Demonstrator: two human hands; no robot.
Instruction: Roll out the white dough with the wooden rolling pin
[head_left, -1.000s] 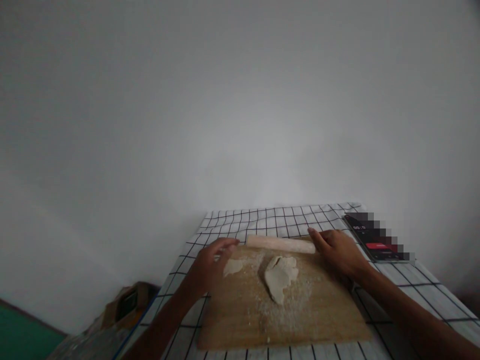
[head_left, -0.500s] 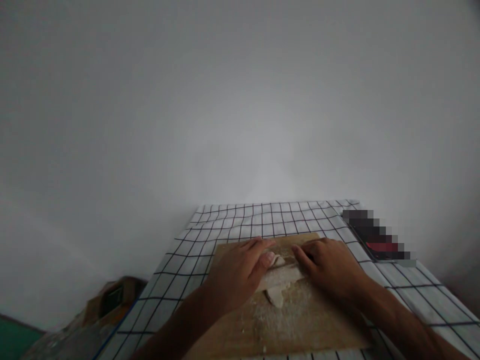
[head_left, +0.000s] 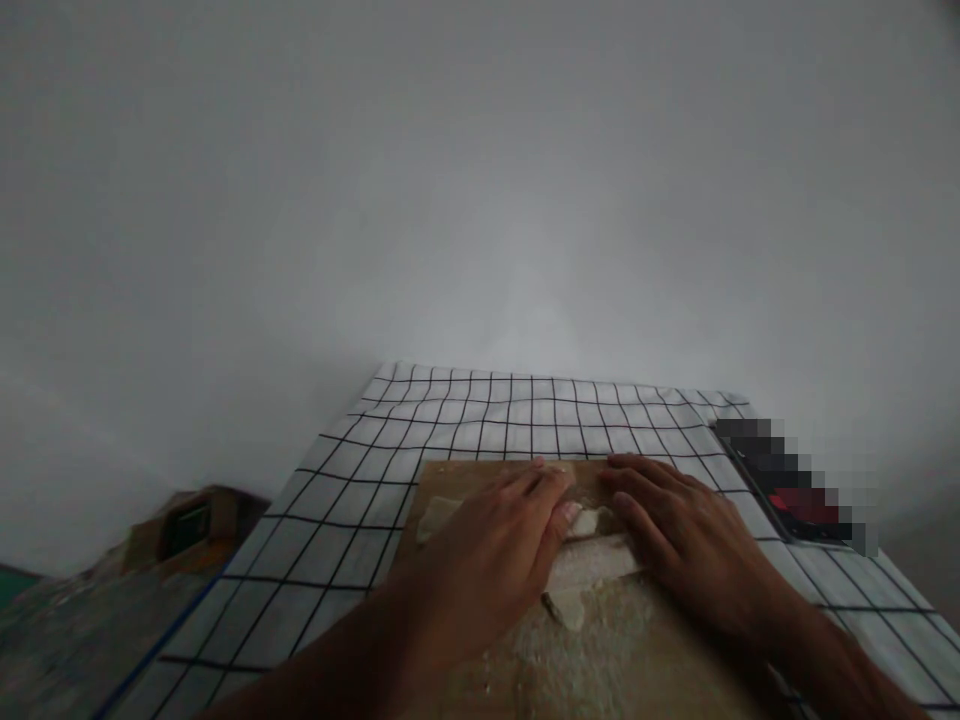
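Note:
A pale, flour-dusted rolling pin lies across a wooden board, its ends hidden beneath my hands. My left hand rests palm down over its left end, fingers stretched forward, thumb toward the middle. Over the right end lies my right hand, fingers extended and slightly apart. Thin dough sticks out on the near side of the pin, and more dough shows just beyond it between the hands. Another flat dough piece is at the board's left, partly covered by my left hand.
Loose flour is scattered over the near part of the board. A white tablecloth with dark grid lines covers the table, which meets a pale wall. A dark, partly pixelated object lies at the right edge. A cardboard box stands low at left.
The view has shifted a little. The fingers of my right hand, curled before, are now straighter and flatter. The dough piece left of my left hand has come into sight.

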